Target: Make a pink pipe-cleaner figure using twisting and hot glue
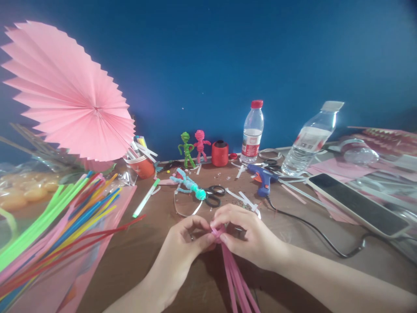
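Both hands meet at the front middle of the table, over one end of a bundle of pink pipe cleaners (235, 278). My left hand (187, 241) pinches the bundled end between thumb and fingers. From the other side, my right hand (246, 234) grips the same end, its thumb pressed on the strands. The long loose ends hang down toward me. Just beyond the hands lie a light-blue pipe-cleaner figure (190, 186) and black-handled scissors (214, 196). A green figure (186, 150) and a pink figure (201, 145) stand upright by the wall.
Colored pipe cleaners (74, 217) spread at left below a pink paper fan (78, 95). A marker (146, 198), red thread spool (220, 154) and red-capped bottle (253, 134) stand or lie farther back. A blue glue gun (263, 178), its cord, a tilted bottle (309, 141) and a phone (358, 204) occupy the right.
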### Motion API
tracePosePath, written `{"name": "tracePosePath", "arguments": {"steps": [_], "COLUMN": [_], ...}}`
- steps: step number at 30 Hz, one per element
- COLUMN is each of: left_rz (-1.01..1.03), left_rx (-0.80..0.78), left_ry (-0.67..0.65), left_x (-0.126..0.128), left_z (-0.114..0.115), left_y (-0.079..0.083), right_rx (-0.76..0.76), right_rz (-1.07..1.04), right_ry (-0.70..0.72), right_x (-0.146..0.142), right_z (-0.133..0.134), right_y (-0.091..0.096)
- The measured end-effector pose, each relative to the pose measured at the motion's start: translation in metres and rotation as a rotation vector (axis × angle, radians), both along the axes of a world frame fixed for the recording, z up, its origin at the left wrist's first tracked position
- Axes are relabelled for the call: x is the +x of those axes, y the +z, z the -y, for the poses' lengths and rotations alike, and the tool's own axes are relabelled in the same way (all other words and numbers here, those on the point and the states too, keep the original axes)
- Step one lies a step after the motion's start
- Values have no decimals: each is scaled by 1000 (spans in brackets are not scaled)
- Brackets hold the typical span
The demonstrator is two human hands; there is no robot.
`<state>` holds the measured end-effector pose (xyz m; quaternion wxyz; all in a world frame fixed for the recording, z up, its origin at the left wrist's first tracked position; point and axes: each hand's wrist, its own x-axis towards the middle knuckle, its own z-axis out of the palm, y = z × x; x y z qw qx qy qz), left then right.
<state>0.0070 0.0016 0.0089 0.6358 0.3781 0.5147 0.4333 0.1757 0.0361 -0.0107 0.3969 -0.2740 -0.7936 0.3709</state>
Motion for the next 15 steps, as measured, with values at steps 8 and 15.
{"name": "tracePosePath", "arguments": {"steps": [8,15], "left_rz": [-2,4], "left_rx": [46,41], "left_ry": [52,40], "left_x": [3,2], "left_z": [0,1], "left_y": [-1,2], "right_rx": [-2,3], "right_rz": [2,2], "right_ry": [2,4], "right_x": [-1,-1], "right_z": [-1,0], "right_y": [-1,0]}}
